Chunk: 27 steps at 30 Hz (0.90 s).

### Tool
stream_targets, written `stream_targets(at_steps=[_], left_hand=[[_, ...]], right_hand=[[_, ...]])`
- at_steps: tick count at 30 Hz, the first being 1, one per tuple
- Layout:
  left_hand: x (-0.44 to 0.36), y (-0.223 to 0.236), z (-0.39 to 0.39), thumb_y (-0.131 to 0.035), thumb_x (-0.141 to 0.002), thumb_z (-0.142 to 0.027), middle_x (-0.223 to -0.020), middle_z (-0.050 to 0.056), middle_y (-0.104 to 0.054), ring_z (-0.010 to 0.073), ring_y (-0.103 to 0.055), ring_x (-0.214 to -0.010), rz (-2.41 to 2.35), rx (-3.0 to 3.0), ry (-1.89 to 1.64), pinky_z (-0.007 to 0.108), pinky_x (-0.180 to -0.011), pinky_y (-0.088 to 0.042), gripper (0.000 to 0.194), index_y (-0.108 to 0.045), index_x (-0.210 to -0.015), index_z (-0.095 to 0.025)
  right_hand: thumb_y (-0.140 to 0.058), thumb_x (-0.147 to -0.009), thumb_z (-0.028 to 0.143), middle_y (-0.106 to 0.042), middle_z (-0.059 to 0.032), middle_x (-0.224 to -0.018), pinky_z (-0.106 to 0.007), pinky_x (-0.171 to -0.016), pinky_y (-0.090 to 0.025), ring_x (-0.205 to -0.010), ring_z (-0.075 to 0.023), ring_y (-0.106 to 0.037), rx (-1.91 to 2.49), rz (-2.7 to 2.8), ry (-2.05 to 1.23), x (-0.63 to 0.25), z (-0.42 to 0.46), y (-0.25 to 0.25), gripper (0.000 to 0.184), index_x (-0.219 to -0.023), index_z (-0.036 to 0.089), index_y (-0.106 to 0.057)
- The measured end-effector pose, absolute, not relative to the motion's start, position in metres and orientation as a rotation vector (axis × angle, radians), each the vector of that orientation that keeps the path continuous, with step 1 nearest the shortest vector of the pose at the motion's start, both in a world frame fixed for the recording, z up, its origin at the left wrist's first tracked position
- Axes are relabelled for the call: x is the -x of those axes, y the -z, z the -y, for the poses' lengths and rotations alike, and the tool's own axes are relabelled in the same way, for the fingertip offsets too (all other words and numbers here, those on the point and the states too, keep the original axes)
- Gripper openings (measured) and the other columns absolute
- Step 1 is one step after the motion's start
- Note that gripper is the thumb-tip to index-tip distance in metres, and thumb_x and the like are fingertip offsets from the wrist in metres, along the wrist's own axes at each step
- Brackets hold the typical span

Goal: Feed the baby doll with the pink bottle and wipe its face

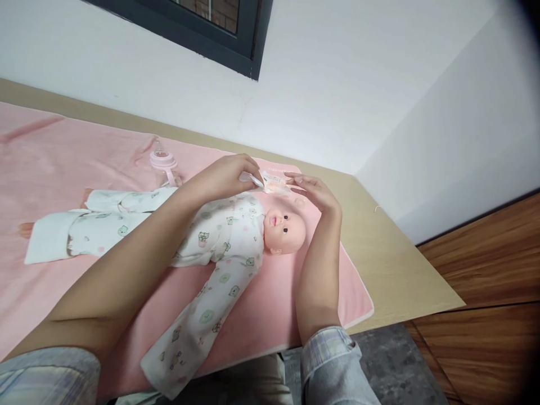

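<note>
A baby doll (pixel 284 230) in white printed clothes lies on its back on a pink blanket (pixel 270 292), its bald head toward the right. My left hand (pixel 234 175) reaches over the doll's chest, finger and thumb closed on a thin white piece (pixel 252 180) whose kind I cannot make out. Beside it, past the doll's head, lies a small clear packet (pixel 276 183) with printing and something peach-coloured inside. My right hand (pixel 316 194) is at the packet's right side with fingers stretched and apart; whether the fingertips touch it I cannot tell.
A pink-topped baby bottle (pixel 163 160) lies on the blanket beyond the doll's legs. The light wooden table (pixel 400 270) meets a white wall (pixel 312 101) at the back. A dark window frame (pixel 248 56) is above. Wood-grained panels (pixel 498 275) stand at the right.
</note>
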<state>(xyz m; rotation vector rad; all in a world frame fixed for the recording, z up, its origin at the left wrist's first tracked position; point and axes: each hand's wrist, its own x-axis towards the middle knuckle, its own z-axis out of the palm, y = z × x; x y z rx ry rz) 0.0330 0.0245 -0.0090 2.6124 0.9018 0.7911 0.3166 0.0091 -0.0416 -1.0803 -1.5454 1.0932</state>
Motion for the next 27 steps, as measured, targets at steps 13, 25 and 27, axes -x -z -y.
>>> stream_targets(at_steps=[13, 25, 27], left_hand=[[-0.014, 0.0, -0.028, -0.059, -0.085, -0.042, -0.123, 0.006, -0.065, 0.0275, -0.056, -0.116, -0.955, -2.533, -0.943, 0.037, -0.1, -0.043, 0.037, -0.07, -0.114, -0.02], [0.059, -0.025, -0.024, -0.062, -0.089, -0.044, -0.112, 0.005, -0.067, 0.0258, -0.062, -0.102, -1.493, -2.039, -1.189, 0.042, -0.094, -0.05, 0.034, -0.069, -0.113, -0.021], [0.065, -0.024, -0.026, -0.061, -0.089, -0.046, -0.11, 0.004, -0.067, 0.0242, -0.063, -0.098, -1.522, -1.998, -1.211, 0.042, -0.091, -0.051, 0.035, -0.069, -0.113, -0.021]], right_hand=[[-0.064, -0.084, 0.025, -0.071, 0.0009, -0.1, -0.041, -0.108, -0.04, -0.11, -0.0214, -0.061, 1.115, 2.012, -0.845, -0.239, 0.018, 0.0, 0.014, -0.091, 0.024, -0.076], [-0.071, -0.064, 0.03, -0.071, -0.0079, -0.104, -0.03, -0.075, -0.049, -0.075, -0.0129, -0.06, 1.461, 1.364, -0.644, -0.332, -0.037, 0.077, 0.04, -0.101, 0.014, -0.071], [-0.072, -0.064, 0.03, -0.07, -0.0083, -0.11, -0.03, -0.077, -0.05, -0.08, -0.0139, -0.062, 1.437, 1.34, -0.681, -0.334, -0.044, 0.088, 0.047, -0.108, 0.015, -0.07]])
